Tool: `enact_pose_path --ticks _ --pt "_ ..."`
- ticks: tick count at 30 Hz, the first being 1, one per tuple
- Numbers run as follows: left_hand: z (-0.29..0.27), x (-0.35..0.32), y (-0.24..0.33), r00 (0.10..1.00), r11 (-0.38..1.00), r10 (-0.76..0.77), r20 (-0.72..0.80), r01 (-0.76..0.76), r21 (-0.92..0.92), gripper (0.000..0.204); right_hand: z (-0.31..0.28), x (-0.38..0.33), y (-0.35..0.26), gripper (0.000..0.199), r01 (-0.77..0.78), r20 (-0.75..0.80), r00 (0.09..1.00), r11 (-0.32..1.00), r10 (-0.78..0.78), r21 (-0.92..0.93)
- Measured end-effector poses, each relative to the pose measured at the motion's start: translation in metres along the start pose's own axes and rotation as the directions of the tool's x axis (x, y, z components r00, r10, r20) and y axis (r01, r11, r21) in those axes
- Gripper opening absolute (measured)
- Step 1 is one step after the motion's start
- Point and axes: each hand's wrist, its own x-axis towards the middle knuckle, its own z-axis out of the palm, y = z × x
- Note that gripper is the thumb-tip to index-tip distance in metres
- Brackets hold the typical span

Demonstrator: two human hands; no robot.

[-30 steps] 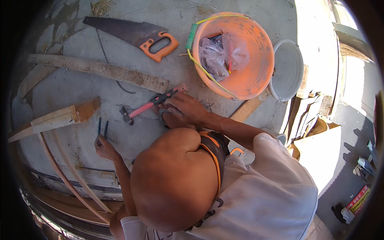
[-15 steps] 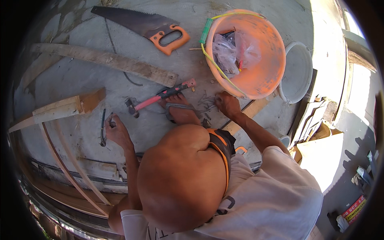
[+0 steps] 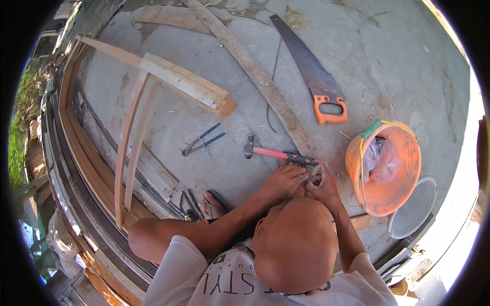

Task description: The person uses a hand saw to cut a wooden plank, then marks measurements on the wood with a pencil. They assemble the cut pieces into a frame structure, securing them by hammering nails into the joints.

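Observation:
My left hand point(image 3: 284, 183) reaches over beside my foot, its fingers bent and pressed together near my right hand. Thumb and fingertips of my right hand point(image 3: 322, 186) are pinched close to the end of the hammer's handle; what either hand holds is too small or hidden to make out. Just beyond them a hammer point(image 3: 270, 151) with a red and black handle lies on the floor, its head to the left. Pincers point(image 3: 201, 141) with dark handles lie farther left. My bent knee point(image 3: 296, 245) hides the ground below the hands.
An orange bucket point(image 3: 390, 196) holding plastic bags stands at right, beside a pale basin point(image 3: 416, 206). A handsaw point(image 3: 311, 66) and a long plank point(image 3: 250, 66) lie beyond. At left stands a wooden frame point(image 3: 184, 84); more hand tools point(image 3: 190, 204) lie by my other foot.
My view has turned and shifted. My hands, far apart before, are now close together; the right was at a scatter of nails, the left near the pincers. The hammer still lies on the floor.

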Motion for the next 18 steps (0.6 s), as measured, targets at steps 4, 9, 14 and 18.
enact_pose_path --ticks 4,9,14,18 --pt "-0.051 -0.002 -0.013 0.914 0.927 -0.371 0.164 0.374 0.015 0.030 0.027 0.052 -0.031 0.037 0.029 0.201 0.978 0.995 -0.048 0.099" --pt "-0.126 -0.026 -0.027 0.768 0.814 -0.577 -0.278 0.569 -0.119 0.026 0.054 0.081 -0.052 0.042 0.449 0.124 0.889 0.786 -0.441 -0.425" --pt "-0.251 -0.029 -0.062 0.240 0.681 -0.665 -0.707 0.584 -0.442 0.030 0.088 0.089 -0.008 0.040 0.474 0.260 0.830 0.380 -0.493 -0.794" --pt "-0.344 0.003 -0.108 0.060 0.771 -0.511 -0.857 0.471 -0.428 0.036 0.093 0.090 -0.003 0.035 0.474 0.281 0.828 0.338 -0.485 -0.814"
